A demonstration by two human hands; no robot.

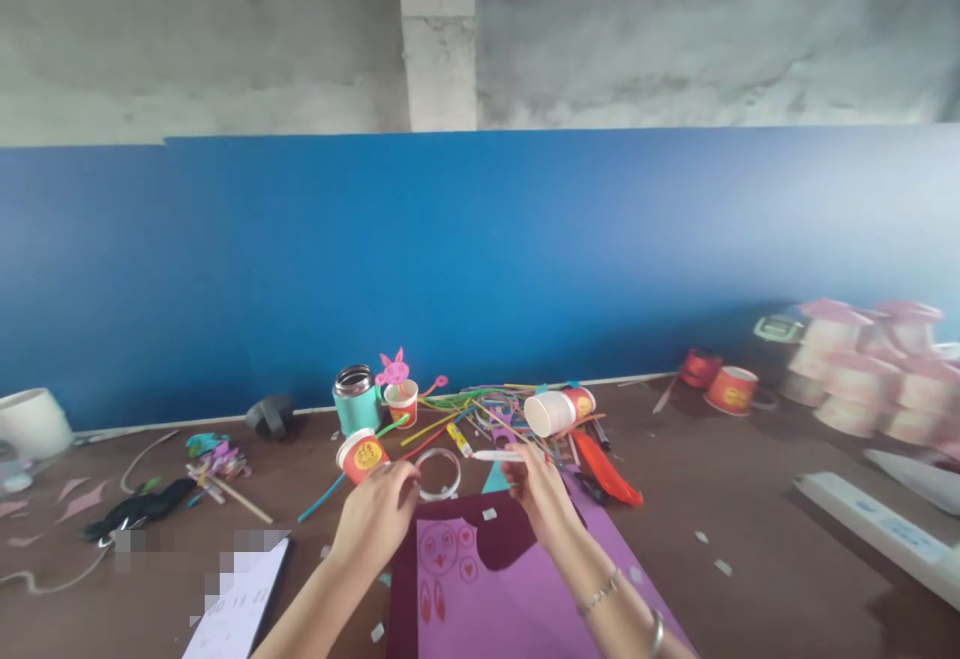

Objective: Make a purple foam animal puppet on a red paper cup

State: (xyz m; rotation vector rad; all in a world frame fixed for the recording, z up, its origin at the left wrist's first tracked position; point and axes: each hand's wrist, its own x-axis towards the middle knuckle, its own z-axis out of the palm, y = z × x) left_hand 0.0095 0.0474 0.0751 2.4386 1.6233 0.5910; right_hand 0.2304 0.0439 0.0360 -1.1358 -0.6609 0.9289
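My right hand point(536, 489) is closed round a slim white pen point(496, 456), which points left above the table. A spot of red shows at the pen's other end, by my fingers. My left hand point(382, 499) has its fingers curled together; anything between them is too small to make out. It is close to a roll of clear tape point(439, 474) and a tilted red and white paper cup point(363, 455). Below both hands lies a purple sheet point(510, 604) with a cut-out top edge, over a dark board. Red drawings point(442, 554) of a face, small circles and ovals mark its left side.
Behind the hands are a teal metal cup point(357, 401), a paper cup with a pink animal figure point(393, 371), pipe cleaners point(465, 401) and stacked paper cups point(551, 413). Red paper cup point(731, 390) and blurred pink-white cups point(855, 379) stand right. A blue partition point(480, 259) borders the table.
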